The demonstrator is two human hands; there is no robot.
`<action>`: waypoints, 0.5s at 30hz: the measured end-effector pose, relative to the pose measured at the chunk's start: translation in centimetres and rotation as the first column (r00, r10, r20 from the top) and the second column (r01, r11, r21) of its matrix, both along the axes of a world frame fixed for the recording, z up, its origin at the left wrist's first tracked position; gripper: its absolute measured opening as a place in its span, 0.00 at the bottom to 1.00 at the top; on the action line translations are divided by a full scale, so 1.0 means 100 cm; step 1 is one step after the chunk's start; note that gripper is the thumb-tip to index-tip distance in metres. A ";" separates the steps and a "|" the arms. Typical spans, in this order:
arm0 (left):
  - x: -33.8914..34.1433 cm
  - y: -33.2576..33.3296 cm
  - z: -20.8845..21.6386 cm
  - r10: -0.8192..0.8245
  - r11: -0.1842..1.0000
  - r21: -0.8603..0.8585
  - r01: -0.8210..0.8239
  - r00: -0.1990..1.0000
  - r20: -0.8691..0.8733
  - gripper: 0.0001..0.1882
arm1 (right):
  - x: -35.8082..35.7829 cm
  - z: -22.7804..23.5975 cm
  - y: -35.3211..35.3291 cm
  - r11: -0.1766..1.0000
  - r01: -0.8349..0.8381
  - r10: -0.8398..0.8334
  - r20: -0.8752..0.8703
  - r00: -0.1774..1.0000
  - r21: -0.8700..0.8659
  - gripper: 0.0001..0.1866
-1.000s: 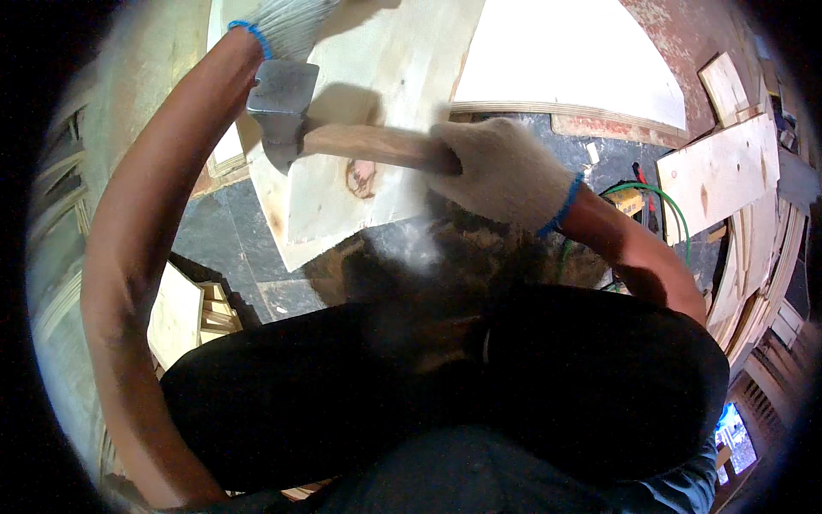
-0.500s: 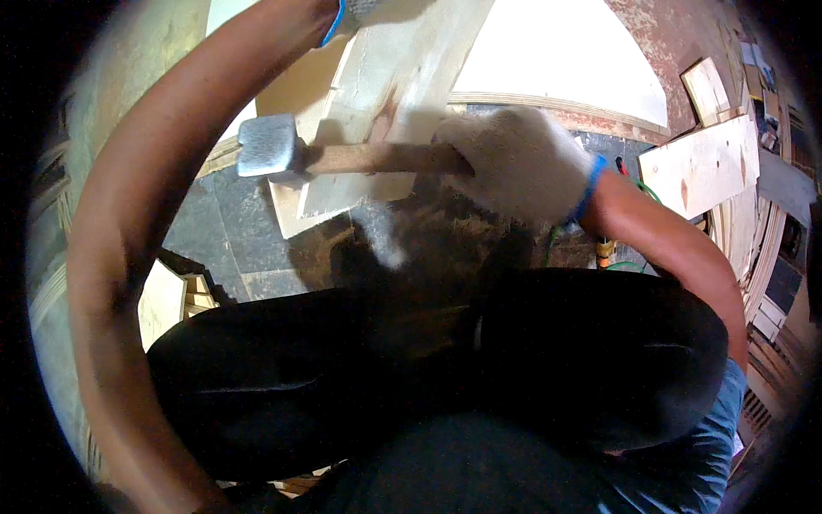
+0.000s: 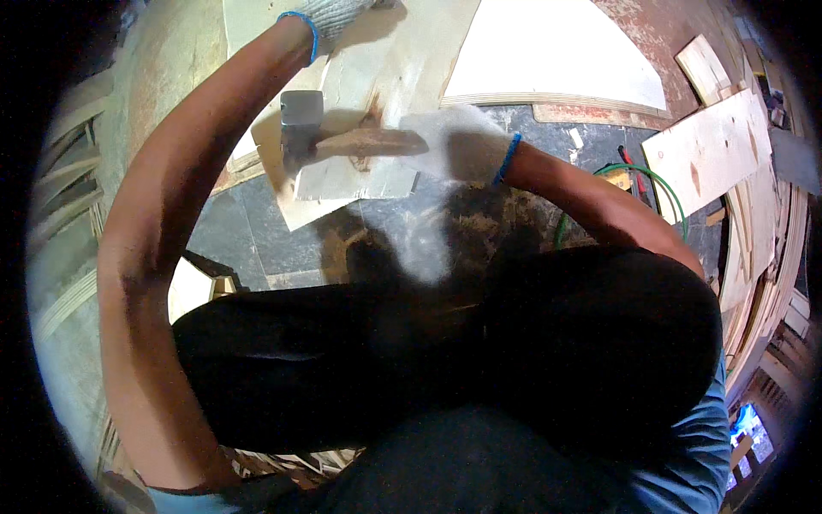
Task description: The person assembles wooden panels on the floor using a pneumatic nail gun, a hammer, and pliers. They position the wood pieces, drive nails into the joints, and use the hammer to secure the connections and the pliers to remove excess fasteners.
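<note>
My right hand, in a pale work glove with a blue cuff, is wrapped round the wooden handle of a hammer. The hammer's blocky metal head points left, above a wooden board that lies over a second, tan sheet. At the top edge, my left hand wears a similar glove and reaches over the far part of the boards. Its fingers are mostly cut off by the picture's edge, so their grip does not show.
A large white panel lies at the far right of the boards. Bare plywood pieces are stacked on the right, near a green hose and a red-handled tool. A small wooden piece sits by my left knee.
My right hand has moved left and slightly up with the hammer, whose head has shifted right and up. More of my left glove shows now.
</note>
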State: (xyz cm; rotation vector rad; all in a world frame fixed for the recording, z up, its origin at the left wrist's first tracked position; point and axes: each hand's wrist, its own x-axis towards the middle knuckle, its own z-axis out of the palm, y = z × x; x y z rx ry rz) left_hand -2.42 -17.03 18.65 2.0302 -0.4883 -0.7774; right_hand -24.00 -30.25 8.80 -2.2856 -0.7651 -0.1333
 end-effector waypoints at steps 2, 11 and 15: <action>0.003 0.001 0.001 0.050 0.998 0.049 -0.050 0.999 0.011 0.09 | -0.005 0.013 -0.015 0.953 -0.111 0.095 -0.070 0.993 -0.282 0.10; -0.009 -0.032 0.013 -0.106 0.959 0.281 -0.023 0.894 0.435 0.16 | -0.026 0.172 -0.015 0.864 -0.089 -0.041 -0.246 0.968 -0.496 0.11; -0.010 -0.035 0.017 -0.043 0.962 0.271 -0.038 0.957 0.285 0.16 | -0.025 0.182 -0.010 0.875 -0.150 0.019 -0.277 0.961 -0.460 0.10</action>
